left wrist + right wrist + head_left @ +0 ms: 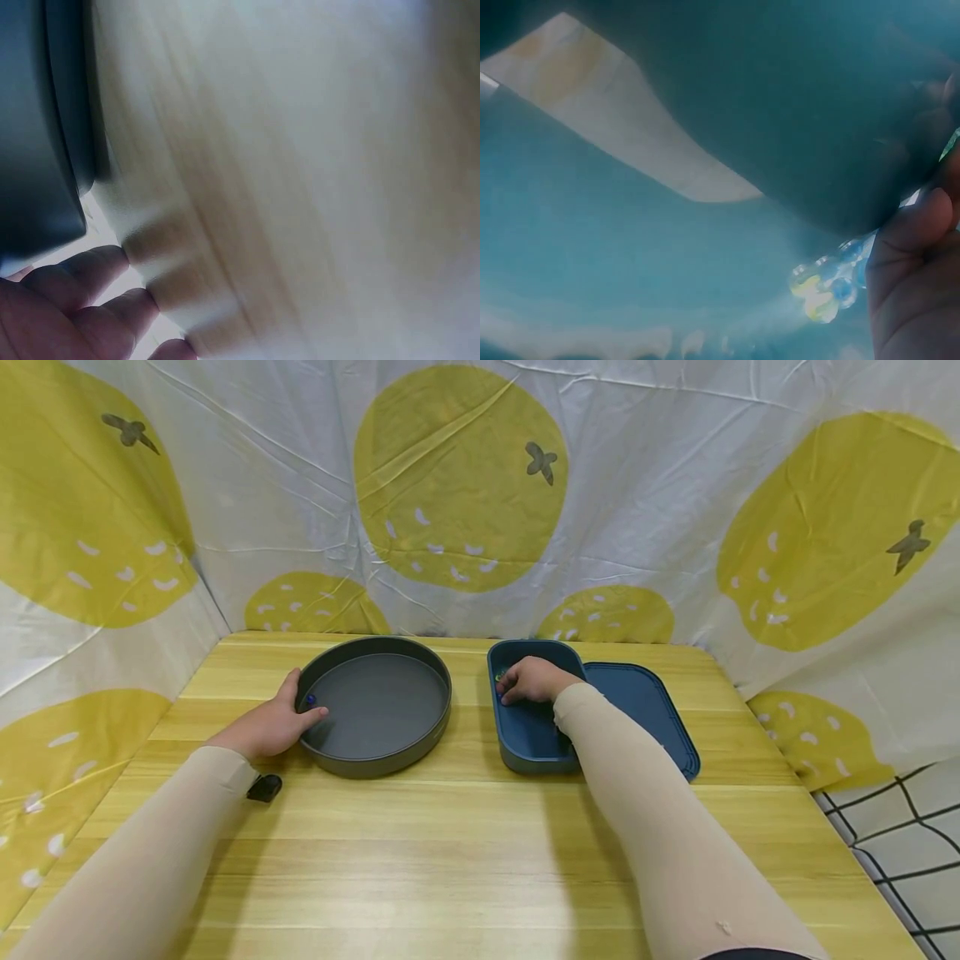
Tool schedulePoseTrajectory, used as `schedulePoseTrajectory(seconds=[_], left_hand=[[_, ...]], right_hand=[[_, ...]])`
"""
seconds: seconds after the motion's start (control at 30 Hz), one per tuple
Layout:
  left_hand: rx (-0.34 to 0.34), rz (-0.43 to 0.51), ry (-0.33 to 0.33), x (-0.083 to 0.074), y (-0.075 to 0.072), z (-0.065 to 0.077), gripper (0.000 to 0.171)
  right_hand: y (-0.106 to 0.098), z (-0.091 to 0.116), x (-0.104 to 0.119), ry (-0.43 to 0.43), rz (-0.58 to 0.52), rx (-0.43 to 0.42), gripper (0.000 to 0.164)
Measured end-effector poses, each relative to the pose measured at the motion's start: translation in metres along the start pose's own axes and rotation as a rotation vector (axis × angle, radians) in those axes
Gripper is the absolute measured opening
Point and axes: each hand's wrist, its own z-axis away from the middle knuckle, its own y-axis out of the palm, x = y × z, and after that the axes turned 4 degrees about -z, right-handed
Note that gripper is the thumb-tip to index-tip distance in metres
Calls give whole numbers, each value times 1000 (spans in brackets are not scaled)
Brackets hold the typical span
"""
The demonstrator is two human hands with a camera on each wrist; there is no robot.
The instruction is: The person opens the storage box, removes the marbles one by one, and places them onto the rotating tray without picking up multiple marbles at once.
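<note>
My left hand [281,720] rests at the left side of a round dark grey pan [378,706]. Its thumb reaches over the rim, while the other fingers lie along the outside. In the left wrist view, fingertips [112,259] touch the table beside the pan wall. One dark blue marble [311,699] lies inside the pan near that thumb. Reaching into a blue rectangular container [536,747], my right hand [536,679] has its fingers bent at the left inner wall. Clear and yellowish glass marbles [825,289] sit by its thumb; whether it pinches one is hidden.
A blue lid [641,710] lies flat against the container's right side. Wooden tabletop [420,860] extends in front of both vessels. A white cloth with yellow fruit prints [461,477] hangs behind and at the sides. Black wire grid [900,835] stands at the right.
</note>
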Motion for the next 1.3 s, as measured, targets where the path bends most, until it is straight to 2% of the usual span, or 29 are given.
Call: schedulePoseTrajectory(seconds=[0.63, 0.9, 1.03, 1.3], left_hand=[[-9, 7, 6, 3, 3, 1, 105], [-12, 7, 7, 5, 3, 0, 106], [-14, 1, 9, 5, 2, 0, 106], [-9, 2, 2, 5, 1, -3, 106]], right_hand=[[-4, 9, -1, -11, -37, 20, 30], [-15, 18, -1, 10, -142, -53, 30], [-23, 22, 1, 14, -151, -78, 31], [-34, 32, 25, -25, -240, -124, 31]])
